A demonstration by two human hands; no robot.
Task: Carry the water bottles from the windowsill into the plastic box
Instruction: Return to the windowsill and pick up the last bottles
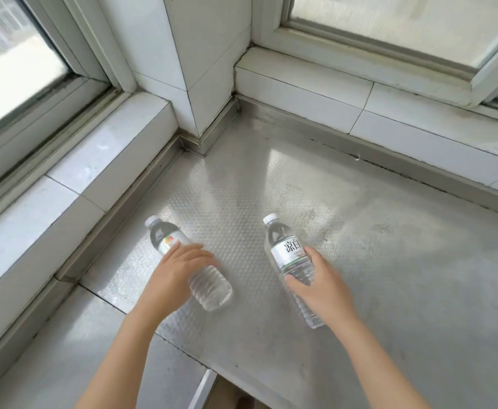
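Observation:
Two clear water bottles with white caps are over the steel windowsill (374, 261). The left bottle (209, 284) carries a white label with a red and green mark; my left hand (177, 273) wraps over its middle. The right bottle (286, 252) has a white label with black characters, and my right hand (321, 284) grips its lower half. Both bottles tilt with their caps pointing away from me. I cannot tell whether they rest on the sill or hang just above it. No plastic box is in view.
White tiled ledges (100, 160) run along the left and the back under two windows, and a tiled pillar (200, 69) fills the corner. The sill's front edge (212, 376) drops off near my arms.

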